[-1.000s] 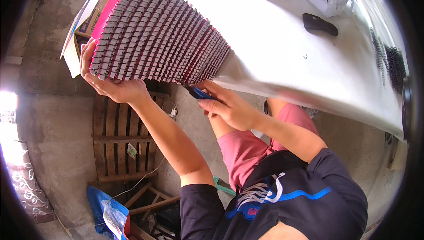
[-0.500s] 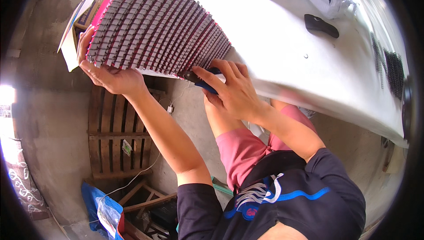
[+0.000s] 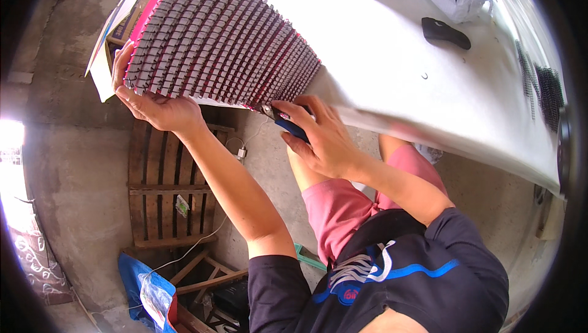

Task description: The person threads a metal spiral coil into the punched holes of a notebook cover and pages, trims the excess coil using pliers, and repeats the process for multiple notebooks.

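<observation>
**Trimming a fanned stack of spiral-bound notebooks**

Steadying the far-left edge of the fanned stack of spiral-bound notebooks with the left hand, fingers wrapped around it. Gripping blue-handled pliers in the closed right hand, tip touching the stack's near edge. Lying on the white tabletop, overhanging between both hands. Resting well beyond the right hand: a black object.

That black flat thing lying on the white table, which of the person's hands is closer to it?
The right hand, gripping blue-handled pliers at the table edge below the black object. The left hand supports the far end of the spiral-bound stack.
</observation>
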Tool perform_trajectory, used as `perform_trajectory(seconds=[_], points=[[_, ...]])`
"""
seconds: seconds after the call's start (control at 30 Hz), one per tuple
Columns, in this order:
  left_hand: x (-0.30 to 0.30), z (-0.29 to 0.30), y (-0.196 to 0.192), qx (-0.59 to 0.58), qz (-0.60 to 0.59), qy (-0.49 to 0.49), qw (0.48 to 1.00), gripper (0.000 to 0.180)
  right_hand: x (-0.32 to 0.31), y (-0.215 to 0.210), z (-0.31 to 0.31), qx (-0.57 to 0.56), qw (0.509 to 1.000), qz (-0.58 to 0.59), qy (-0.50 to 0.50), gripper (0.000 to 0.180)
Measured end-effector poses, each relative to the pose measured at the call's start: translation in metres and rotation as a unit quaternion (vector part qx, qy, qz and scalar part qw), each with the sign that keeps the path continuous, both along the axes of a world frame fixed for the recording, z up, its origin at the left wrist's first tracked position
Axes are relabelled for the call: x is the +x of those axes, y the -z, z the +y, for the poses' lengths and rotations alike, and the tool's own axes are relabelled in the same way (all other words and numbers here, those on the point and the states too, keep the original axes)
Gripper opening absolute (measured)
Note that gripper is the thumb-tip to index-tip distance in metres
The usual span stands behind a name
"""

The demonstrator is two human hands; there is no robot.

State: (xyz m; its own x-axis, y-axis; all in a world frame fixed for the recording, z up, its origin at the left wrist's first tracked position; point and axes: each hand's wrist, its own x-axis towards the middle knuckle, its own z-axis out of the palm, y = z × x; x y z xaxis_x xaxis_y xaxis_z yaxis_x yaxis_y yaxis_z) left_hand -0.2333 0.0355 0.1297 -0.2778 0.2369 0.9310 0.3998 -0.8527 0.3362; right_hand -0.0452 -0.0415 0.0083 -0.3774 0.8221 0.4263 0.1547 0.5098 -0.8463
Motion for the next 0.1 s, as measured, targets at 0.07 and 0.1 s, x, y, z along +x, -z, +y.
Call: perform_trajectory(seconds=[0.07, 0.1], points=[[-0.0003, -0.002, 0.0008, -0.013, -0.01, 0.015, 1.0, 0.053, 0.0012, 0.0054, -0.0008, 0.124, 0.986, -0.074, 0.088, 0.048], [-0.0002, -0.0024, 0.0025, -0.015, -0.01, 0.015, 1.0, 0.053, 0.0011, 0.0065, -0.0011, 0.143, 0.98, -0.101, 0.098, 0.053]])
